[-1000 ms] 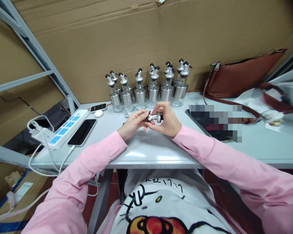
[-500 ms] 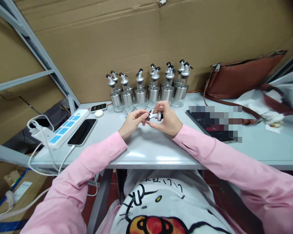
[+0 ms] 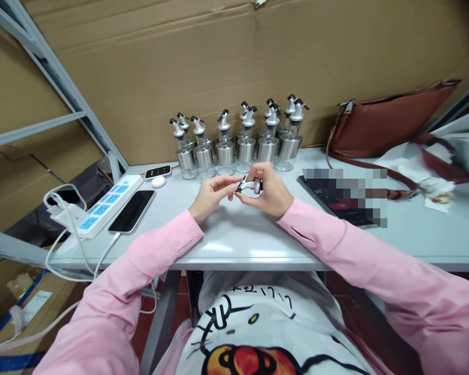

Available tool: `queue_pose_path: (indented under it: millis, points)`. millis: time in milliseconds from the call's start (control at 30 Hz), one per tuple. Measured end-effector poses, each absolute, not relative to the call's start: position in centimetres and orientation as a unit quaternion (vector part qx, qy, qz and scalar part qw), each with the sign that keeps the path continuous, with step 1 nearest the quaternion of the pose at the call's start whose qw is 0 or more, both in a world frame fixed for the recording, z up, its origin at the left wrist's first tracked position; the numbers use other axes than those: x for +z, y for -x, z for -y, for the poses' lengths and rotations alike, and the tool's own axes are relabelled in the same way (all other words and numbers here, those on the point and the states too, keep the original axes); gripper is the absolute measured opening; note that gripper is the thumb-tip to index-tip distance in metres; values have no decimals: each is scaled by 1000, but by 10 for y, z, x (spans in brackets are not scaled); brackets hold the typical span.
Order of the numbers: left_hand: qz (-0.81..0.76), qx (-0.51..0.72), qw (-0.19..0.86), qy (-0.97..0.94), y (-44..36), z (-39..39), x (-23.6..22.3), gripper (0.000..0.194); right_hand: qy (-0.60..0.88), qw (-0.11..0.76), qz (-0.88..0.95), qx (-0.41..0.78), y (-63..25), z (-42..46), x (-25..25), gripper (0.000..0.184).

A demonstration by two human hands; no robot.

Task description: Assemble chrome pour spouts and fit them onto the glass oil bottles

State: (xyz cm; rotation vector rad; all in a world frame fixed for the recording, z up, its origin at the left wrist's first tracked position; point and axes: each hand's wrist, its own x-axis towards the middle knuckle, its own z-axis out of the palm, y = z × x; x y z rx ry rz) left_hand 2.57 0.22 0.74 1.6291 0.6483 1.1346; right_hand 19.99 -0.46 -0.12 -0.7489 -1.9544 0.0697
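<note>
The loose pour spout [image 3: 250,185] is now between your hands, near the table's middle: your right hand [image 3: 276,196] grips its collar, your left hand [image 3: 208,200] pinches its black tip. Attention seems fixed there, before the far bottles [image 3: 245,150].

Compared with a second ago, the person's left hand [image 3: 210,199] is hiding more of the small clear piece [image 3: 204,179] behind it, and the black flap [image 3: 242,182] on the pourer [image 3: 253,186] is leaning farther toward the right hand [image 3: 272,194].

Silver-and-black pourer top [image 3: 251,185] roughly sideways between both hands, above the table [image 3: 234,234]
</note>
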Motion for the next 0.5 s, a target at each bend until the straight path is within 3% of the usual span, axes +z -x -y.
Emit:
queue_pose_path:
  millis: [233,500]
  points:
    - [-274,474,499,-672,-27,-4,5,18,291,510,810,13,-198,7,-3,35]
    - [-323,445,481,-683,-32,-5,-3,25,370,418,829,23,-195,1,-2,25]
